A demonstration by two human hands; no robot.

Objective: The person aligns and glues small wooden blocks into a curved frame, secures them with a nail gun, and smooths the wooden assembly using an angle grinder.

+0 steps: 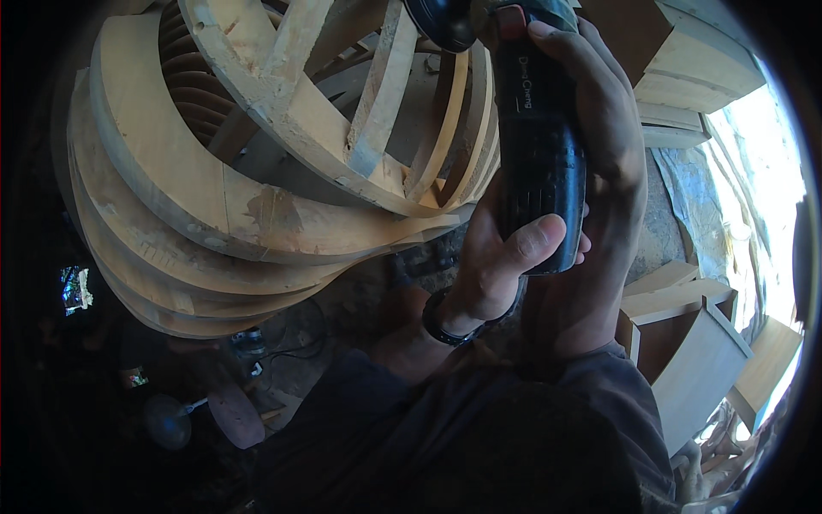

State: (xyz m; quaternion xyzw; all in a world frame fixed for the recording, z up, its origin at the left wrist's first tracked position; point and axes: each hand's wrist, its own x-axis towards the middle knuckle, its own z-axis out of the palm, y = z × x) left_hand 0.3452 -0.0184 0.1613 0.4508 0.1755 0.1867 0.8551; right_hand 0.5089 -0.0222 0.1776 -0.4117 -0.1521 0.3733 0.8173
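A black angle grinder stands nearly upright in the picture, its round black guard or disc at the top edge. Near its head, my right hand is wrapped round the body, thumb on top. My left hand, with a dark band at the wrist, grips the rear end, its thumb lying across the casing. To the left rises a large curved wooden frame of stacked pale rings and slanting slats. The grinder's head overlaps the frame's upper right side in view; whether they touch I cannot tell.
Wooden box-like pieces stand at the right and upper right. A bluish sheet hangs or lies beside bright daylight. At the lower left, in shadow, are a small fan-like round object, cables and another person's leg.
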